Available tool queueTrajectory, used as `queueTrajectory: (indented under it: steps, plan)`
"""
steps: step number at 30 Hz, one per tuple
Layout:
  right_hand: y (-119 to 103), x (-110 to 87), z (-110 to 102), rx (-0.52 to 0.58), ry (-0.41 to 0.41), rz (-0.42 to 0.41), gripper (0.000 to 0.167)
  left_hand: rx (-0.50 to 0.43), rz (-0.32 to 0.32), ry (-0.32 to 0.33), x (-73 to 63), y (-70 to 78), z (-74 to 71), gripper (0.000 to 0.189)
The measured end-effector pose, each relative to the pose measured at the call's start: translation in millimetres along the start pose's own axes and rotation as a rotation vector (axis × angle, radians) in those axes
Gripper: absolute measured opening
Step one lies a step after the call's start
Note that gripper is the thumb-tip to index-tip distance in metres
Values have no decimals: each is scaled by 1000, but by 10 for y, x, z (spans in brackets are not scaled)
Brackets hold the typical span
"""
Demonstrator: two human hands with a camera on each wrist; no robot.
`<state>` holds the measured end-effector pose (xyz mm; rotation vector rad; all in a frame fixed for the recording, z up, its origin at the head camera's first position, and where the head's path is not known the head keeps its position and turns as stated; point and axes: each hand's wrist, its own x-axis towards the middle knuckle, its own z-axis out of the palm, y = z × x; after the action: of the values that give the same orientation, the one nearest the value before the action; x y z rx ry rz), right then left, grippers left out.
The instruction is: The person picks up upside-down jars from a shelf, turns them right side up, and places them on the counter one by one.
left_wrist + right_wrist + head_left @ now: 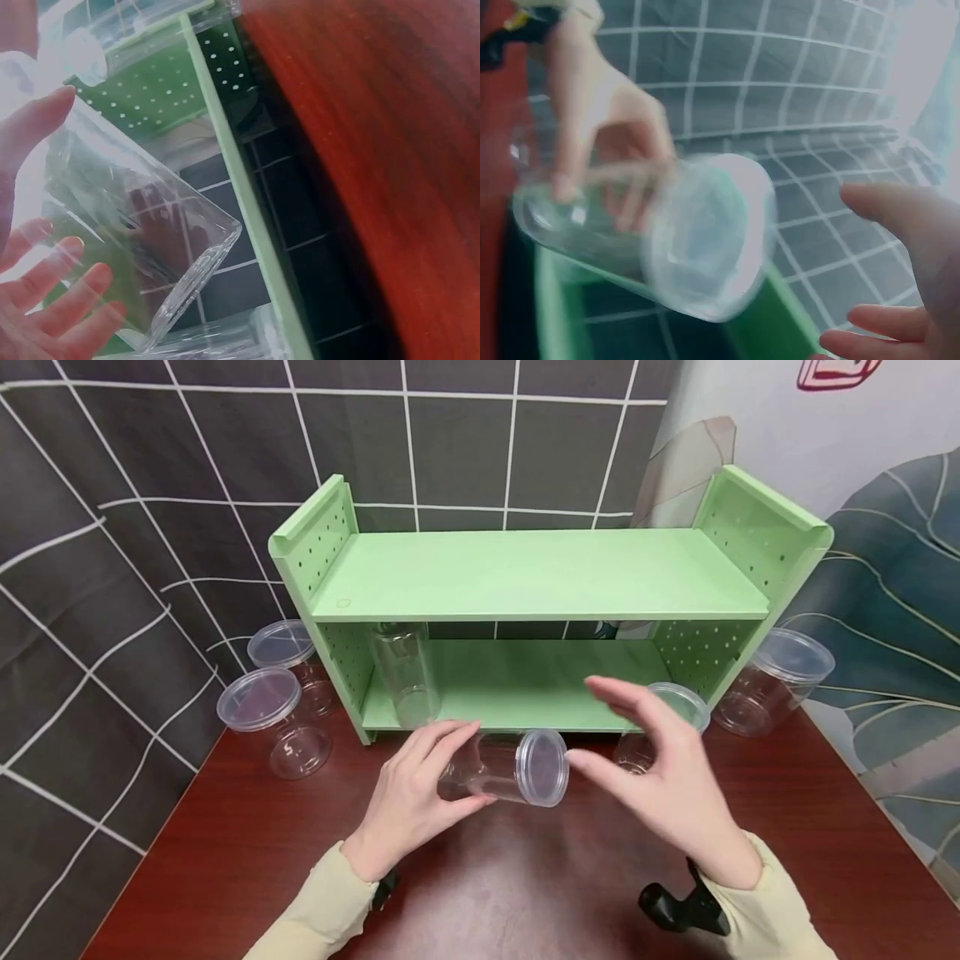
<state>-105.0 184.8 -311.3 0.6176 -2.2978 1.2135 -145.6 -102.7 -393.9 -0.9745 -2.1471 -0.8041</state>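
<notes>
My left hand [416,789] grips a clear plastic jar [495,766] that lies on its side in the air, its translucent lid [543,768] facing right. In the left wrist view the jar's base [199,281] shows beyond the curled fingers. Just right of the lid, my right hand [667,768] is spread with thumb and fingers apart, holding nothing. From the right wrist view, a gap separates that hand [900,277] from the lid [712,236]. Behind the right hand stands another lidded jar [637,747], partly hidden by it.
A green two-tier shelf [540,577] stands at the back of the red-brown table [480,893]. On its lower tier, at the left, is a tall clear jar [405,677]. Two lidded jars [258,699] stand left of the shelf, another jar [780,672] at its right.
</notes>
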Motion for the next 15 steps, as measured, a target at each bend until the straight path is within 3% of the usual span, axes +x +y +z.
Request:
queueTrajectory:
  steps: [6, 11, 15]
  plan:
    - [-9, 85, -324, 60, 297, 29, 63, -58, -61, -19, -74, -52, 46, 86]
    - [118, 165, -555, 53, 565, 129, 59, -137, -112, -38, -120, -89, 74, 85]
    - [267, 254, -713, 42, 681, 195, 61, -190, -160, -56, -151, -101, 95, 84]
